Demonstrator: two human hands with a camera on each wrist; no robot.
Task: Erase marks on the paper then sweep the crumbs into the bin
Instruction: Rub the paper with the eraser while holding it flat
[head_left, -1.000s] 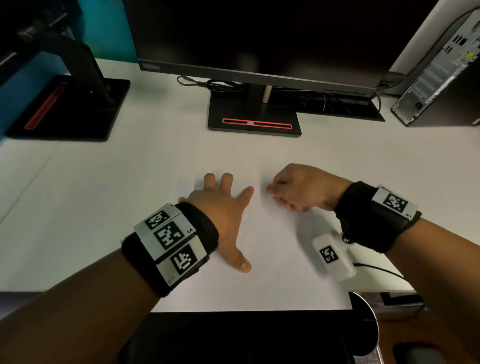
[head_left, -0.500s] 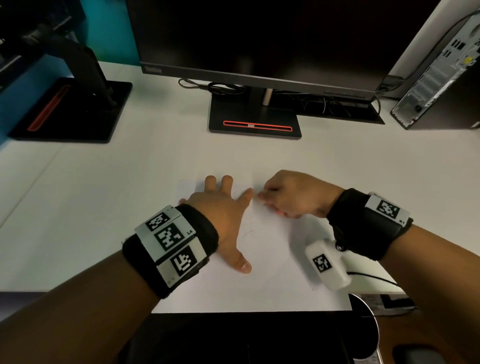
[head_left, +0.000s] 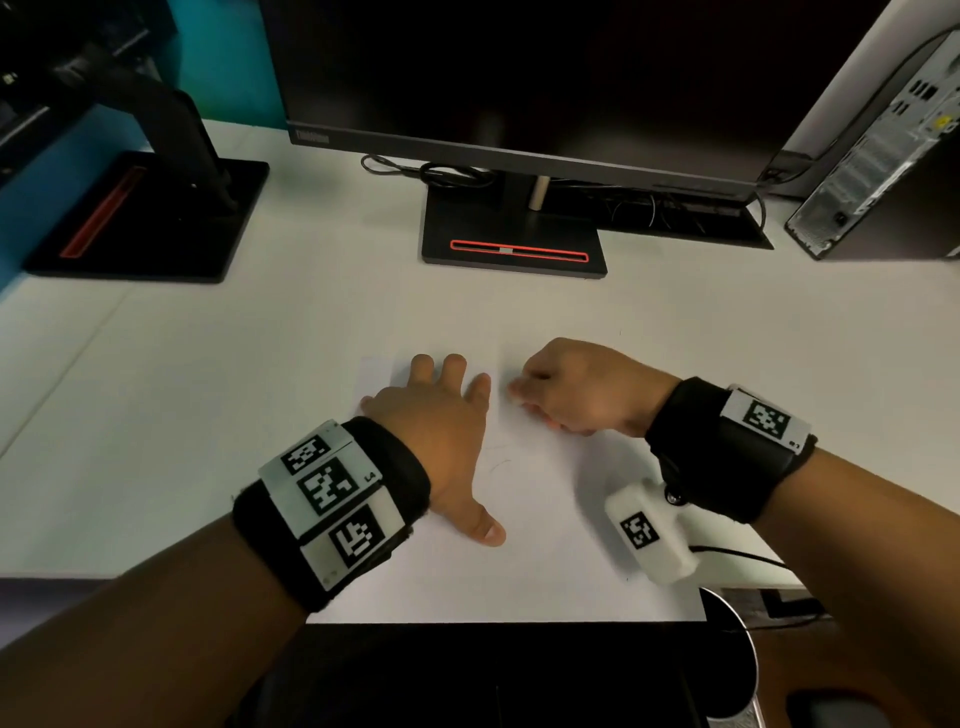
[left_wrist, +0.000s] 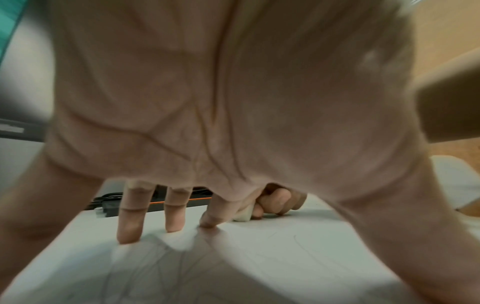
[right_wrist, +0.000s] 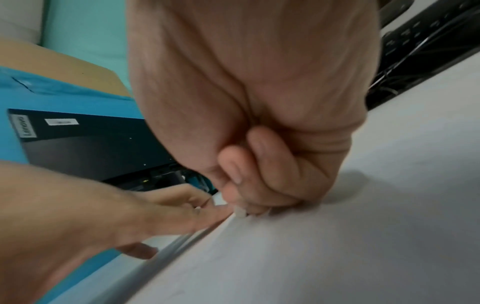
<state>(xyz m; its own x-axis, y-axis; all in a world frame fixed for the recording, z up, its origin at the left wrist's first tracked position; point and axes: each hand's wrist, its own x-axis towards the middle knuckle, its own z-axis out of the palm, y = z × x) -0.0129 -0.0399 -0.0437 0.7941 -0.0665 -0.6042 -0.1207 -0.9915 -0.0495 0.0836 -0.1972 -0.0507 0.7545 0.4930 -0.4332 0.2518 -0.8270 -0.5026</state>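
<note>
Now: white desk | left hand flat on paper | right hand pinching eraser

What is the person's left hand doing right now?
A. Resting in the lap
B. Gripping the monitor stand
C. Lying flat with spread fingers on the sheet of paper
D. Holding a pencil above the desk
C: the left hand lies spread on the paper, fingertips pressing it down, while the right hand pinches a small white eraser against the sheet beside it.
</note>
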